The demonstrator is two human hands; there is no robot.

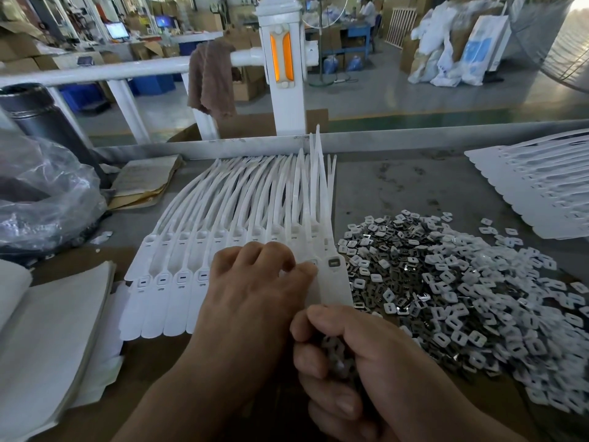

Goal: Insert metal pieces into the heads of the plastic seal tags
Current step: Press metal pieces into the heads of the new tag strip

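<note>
Seal tags (178, 282): we see white plastic strips side by side in a row at centre frame on the counter (398, 186). Their flat flags point toward us, and each head is a square socket with a slot. The thin tails fan toward upper centre.
Rightmost tags: tilted up on edge; one head shows a dark insert.
Left hand (255, 291): fingers curled over the row, thumb pinching the raised tags beside that head.
Right hand (347, 371): lower centre, fist closed round a handful of metal pieces (338, 358).
Pile (446, 282): small silvery squares mixed with white slotted ones, heaped just right of the tags.
</note>
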